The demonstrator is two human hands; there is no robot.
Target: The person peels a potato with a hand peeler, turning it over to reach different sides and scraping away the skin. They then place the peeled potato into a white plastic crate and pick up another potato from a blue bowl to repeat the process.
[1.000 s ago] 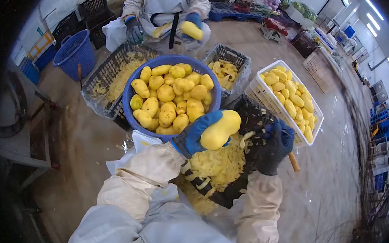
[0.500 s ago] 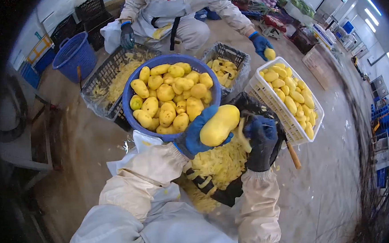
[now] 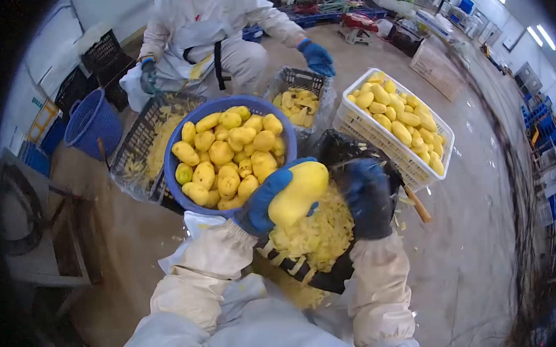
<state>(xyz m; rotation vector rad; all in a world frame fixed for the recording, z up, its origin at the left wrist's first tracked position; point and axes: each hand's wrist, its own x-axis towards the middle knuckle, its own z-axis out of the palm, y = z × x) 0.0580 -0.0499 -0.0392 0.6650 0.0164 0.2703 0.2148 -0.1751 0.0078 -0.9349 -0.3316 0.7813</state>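
My left hand [image 3: 264,203], in a blue glove, is wrapped round a large, smooth yellow potato [image 3: 299,192] that looks mostly peeled. To its right is my right hand [image 3: 367,196], in a dark blue glove, apart from the potato and smeared by motion. Its fingers look curled; what they hold is hidden. Below both hands, a heap of potato peelings [image 3: 317,238] fills a container lined with black plastic [image 3: 346,145]. Just beyond my left hand stands a blue basin [image 3: 176,155] full of unpeeled potatoes [image 3: 226,152].
A white crate [image 3: 378,145] of peeled potatoes stands at right, beside a wooden handle [image 3: 418,204]. Opposite, a co-worker [image 3: 219,37] in white sits behind black crates with peelings [image 3: 161,142] and potato pieces [image 3: 296,105]. A blue basket [image 3: 94,126] stands far left.
My right hand has moved away from the potato, and the peel strip beside it no longer shows. The co-worker's gloved hand has let go of a potato at the white crate and drawn back.
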